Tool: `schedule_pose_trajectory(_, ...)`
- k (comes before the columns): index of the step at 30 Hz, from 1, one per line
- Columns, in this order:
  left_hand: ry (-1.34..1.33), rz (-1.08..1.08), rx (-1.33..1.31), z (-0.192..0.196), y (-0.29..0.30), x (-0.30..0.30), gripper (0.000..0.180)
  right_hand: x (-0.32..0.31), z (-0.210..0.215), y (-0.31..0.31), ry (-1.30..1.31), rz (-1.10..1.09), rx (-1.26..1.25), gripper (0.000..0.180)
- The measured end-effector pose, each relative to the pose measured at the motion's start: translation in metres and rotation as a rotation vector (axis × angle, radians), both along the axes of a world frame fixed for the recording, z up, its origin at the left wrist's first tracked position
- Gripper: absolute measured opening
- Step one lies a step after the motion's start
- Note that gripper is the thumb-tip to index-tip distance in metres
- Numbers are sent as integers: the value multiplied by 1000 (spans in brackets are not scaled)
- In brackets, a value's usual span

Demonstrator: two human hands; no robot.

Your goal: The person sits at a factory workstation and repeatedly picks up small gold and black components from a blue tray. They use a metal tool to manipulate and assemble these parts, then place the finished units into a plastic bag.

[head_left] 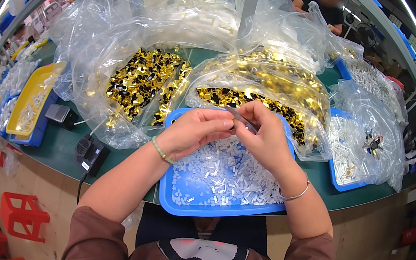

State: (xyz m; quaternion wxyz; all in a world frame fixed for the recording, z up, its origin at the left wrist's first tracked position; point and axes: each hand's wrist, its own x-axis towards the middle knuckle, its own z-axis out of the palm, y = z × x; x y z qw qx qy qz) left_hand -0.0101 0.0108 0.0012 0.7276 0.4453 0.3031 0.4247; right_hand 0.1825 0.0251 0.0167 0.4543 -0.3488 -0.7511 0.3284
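Note:
My left hand is closed in a pinch on a small part mostly hidden by the fingertips; its kind does not show. Against those fingertips, my right hand grips a slim dark metal tool, whose exact kind I cannot make out. Both hands are above the far side of a blue tray. Many small white and translucent plastic pieces lie loose in the tray. Just beyond the hands, clear plastic bags hold shiny gold-and-black parts.
Clear bags of white parts are heaped at the back behind metal posts. A yellow tray stands at left near a small black device. On the right is a blue tray of white pieces. Red stools stand on the floor.

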Motion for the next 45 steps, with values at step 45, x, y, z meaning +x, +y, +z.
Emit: schedule_pose_trajectory(45,145,69,171,-2,-2,1,31,8,12,4,-311,157,270,21)
